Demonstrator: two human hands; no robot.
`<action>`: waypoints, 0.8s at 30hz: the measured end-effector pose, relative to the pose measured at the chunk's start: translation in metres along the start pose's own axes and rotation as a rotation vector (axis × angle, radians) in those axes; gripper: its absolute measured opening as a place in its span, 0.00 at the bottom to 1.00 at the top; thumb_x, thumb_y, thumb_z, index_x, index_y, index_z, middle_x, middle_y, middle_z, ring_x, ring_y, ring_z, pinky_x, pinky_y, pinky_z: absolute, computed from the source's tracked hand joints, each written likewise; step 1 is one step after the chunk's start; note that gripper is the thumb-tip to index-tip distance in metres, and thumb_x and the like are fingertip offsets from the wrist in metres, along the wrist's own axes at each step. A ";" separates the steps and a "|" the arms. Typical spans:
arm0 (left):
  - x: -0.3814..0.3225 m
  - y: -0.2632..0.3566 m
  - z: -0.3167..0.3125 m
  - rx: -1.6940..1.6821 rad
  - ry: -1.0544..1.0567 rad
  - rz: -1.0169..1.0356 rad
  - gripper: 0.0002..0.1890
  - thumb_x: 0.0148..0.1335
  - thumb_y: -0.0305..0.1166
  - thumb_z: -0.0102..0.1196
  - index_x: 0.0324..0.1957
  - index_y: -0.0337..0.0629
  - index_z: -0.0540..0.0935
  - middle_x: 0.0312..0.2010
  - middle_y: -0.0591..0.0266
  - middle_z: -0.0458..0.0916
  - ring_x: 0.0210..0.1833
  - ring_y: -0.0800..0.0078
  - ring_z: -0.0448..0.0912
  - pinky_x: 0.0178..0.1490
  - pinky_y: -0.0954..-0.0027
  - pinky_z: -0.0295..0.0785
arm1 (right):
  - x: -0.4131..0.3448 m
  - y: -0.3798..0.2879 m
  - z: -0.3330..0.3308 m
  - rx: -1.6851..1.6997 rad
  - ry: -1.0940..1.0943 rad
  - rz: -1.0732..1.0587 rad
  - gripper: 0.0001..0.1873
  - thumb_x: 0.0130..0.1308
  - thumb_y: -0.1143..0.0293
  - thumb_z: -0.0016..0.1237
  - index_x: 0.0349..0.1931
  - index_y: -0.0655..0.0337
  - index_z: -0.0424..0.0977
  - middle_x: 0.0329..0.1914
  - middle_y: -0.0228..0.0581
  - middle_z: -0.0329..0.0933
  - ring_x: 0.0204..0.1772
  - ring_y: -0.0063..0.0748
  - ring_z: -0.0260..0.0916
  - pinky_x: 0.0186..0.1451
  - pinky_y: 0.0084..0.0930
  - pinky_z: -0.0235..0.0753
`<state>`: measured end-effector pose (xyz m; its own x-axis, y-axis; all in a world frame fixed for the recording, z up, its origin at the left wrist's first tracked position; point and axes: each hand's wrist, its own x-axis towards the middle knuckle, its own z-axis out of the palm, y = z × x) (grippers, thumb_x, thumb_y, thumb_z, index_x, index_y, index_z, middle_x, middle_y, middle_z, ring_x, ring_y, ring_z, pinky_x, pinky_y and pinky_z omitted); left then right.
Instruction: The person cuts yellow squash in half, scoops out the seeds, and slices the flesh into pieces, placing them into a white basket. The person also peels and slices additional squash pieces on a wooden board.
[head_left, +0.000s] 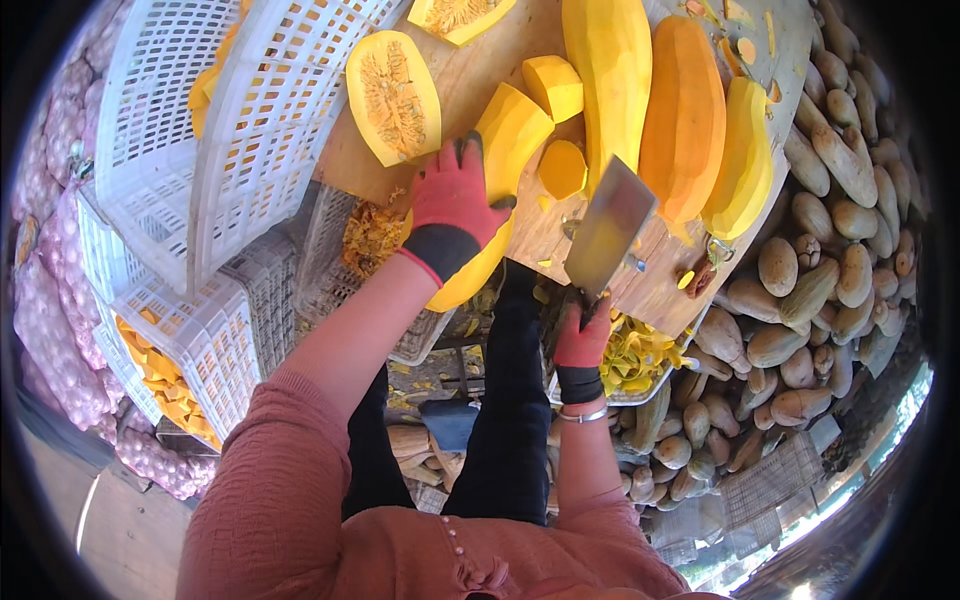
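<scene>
My left hand (454, 191), in a red and black work glove, grips a long peeled yellow squash (514, 139) from above, fingers on one side and thumb on the other. The far end of this squash is cut flat, and its near part bulges past the board's edge. In my right hand (585, 334), gloved alike, is the handle of a cleaver (609, 229), its broad blade held over the wooden cutting board (540, 240). Beyond lie a squash chunk (553, 86) and a round cut end (562, 169). A halved squash (394, 97) shows its seeds left of my left hand.
Whole peeled squashes (682, 120) lie on the board's right. White plastic crates (259, 150) stand left, some holding cut pieces (161, 371). Below the board are a basket of seed pulp (371, 236) and a tub of peelings (637, 352). Unpeeled squashes (776, 266) are heaped right.
</scene>
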<state>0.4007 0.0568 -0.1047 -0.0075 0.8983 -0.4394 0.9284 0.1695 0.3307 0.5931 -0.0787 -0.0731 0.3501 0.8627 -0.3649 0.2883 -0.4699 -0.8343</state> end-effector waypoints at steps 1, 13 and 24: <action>-0.023 -0.005 -0.004 0.031 0.036 -0.005 0.58 0.47 0.52 0.75 0.74 0.34 0.58 0.67 0.41 0.66 0.71 0.44 0.65 0.69 0.45 0.65 | 0.025 -0.009 -0.010 -0.285 -0.040 -0.339 0.15 0.73 0.75 0.47 0.58 0.62 0.71 0.42 0.49 0.81 0.35 0.45 0.81 0.36 0.38 0.79; -0.113 -0.072 0.064 -1.637 0.075 -0.680 0.45 0.55 0.27 0.76 0.71 0.38 0.64 0.65 0.54 0.74 0.63 0.64 0.77 0.63 0.63 0.78 | 0.143 -0.108 0.026 -1.269 -0.646 -0.423 0.13 0.71 0.71 0.42 0.54 0.60 0.67 0.39 0.56 0.80 0.38 0.62 0.82 0.39 0.51 0.81; -0.096 -0.138 0.064 -1.538 0.184 -0.551 0.52 0.45 0.21 0.77 0.73 0.37 0.63 0.66 0.49 0.72 0.67 0.61 0.73 0.68 0.61 0.73 | 0.172 -0.094 0.094 -1.187 -0.635 -0.364 0.11 0.74 0.70 0.39 0.50 0.65 0.63 0.32 0.61 0.81 0.39 0.64 0.81 0.41 0.54 0.79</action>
<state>0.2975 -0.0791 -0.1614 -0.3379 0.6108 -0.7161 -0.4193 0.5835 0.6955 0.5422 0.1320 -0.0961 -0.2742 0.7553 -0.5952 0.9612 0.1962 -0.1939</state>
